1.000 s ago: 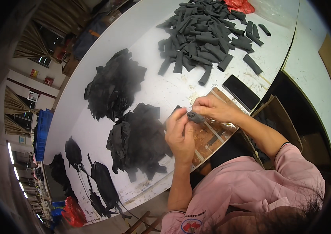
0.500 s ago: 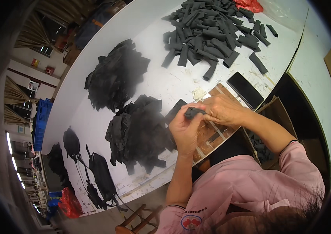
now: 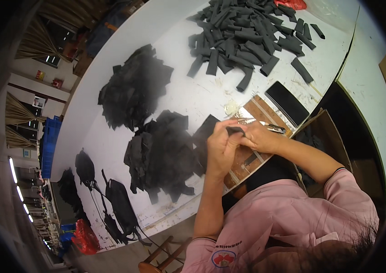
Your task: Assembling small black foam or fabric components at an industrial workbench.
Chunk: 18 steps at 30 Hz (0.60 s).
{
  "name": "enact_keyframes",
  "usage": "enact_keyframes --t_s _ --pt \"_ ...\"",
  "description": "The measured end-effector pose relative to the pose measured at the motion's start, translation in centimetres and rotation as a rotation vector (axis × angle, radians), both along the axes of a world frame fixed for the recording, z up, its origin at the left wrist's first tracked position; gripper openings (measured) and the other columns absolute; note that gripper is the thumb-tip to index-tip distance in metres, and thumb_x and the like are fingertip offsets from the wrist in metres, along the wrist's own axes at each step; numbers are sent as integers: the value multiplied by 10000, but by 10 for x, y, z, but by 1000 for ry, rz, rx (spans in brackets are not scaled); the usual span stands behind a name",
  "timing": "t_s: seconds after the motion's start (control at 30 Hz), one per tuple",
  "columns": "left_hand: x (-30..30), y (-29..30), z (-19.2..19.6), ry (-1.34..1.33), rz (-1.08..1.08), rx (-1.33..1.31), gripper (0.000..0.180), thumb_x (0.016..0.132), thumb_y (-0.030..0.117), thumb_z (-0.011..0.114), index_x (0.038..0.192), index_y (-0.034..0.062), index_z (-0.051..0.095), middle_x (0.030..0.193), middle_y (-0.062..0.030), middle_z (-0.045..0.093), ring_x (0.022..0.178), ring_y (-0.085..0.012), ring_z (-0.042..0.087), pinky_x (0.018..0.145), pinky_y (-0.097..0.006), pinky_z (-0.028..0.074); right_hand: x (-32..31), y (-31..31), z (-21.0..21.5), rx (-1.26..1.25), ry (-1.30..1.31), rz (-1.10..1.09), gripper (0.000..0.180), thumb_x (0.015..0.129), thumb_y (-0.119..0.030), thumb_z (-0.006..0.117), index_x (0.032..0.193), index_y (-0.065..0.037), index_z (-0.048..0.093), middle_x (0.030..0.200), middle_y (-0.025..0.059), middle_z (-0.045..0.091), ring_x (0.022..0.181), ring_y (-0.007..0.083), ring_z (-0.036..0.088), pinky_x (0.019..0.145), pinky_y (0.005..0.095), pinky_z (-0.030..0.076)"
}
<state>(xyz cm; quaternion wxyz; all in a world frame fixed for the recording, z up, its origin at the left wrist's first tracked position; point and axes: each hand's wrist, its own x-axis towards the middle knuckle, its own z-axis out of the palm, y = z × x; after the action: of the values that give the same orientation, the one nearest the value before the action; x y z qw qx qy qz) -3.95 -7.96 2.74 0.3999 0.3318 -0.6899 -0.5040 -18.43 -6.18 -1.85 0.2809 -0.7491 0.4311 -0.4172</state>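
Between my two hands is a small dark grey piece of soft material (image 3: 235,131), its upper end showing and the rest covered by fingers. My left hand (image 3: 220,145) is closed on it, thumb and fingers pinching. From the right, my right hand (image 3: 262,137) closes on the same piece, its fingers partly hidden. Just beyond the right hand shows a slim metal tool with a dark handle (image 3: 275,128); whether it lies on the board or touches the hand I cannot tell. Both hands are over a brown wooden board (image 3: 265,108) at the table's near edge.
Flat black pieces lie in two heaps, a nearer one (image 3: 161,154) and a farther one (image 3: 133,86). Rolled dark grey tubes form a pile (image 3: 243,38) at the back. A black phone (image 3: 287,103) lies beside the board, above a cardboard box (image 3: 332,136). Black pouches (image 3: 122,204) sit at left.
My hands have shifted slightly; the right has lowered and drawn closer to the left. The metal tool now shows beyond it, and less of the dark piece is visible.
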Motion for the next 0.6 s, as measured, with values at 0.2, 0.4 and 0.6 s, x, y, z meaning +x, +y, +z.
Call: enact_keyframes --t_s 0.2,0.4,0.6 --pt "-5 14 20 332 83 227 158 819 -16 485 959 -62 544 924 -122 588 812 -130 559 708 -222 462 -4 -3 15 -81 37 9 249 808 -280 523 742 -43 562 673 148 553 627 339 530 554 392 419" --pt "9 -1 20 33 -61 2 111 832 15 503 899 -50 563 880 -63 571 773 -88 532 669 -190 422 -2 -3 -2 -102 41 20 245 793 -273 545 790 -28 549 669 156 548 633 348 532 546 408 412" --pt "1 11 24 367 126 -16 141 809 -15 511 932 -50 572 913 -135 588 815 -156 555 737 -252 440 -5 1 27 -38 179 -33 267 785 -305 556 769 -39 577 627 150 553 590 339 535 514 404 401"
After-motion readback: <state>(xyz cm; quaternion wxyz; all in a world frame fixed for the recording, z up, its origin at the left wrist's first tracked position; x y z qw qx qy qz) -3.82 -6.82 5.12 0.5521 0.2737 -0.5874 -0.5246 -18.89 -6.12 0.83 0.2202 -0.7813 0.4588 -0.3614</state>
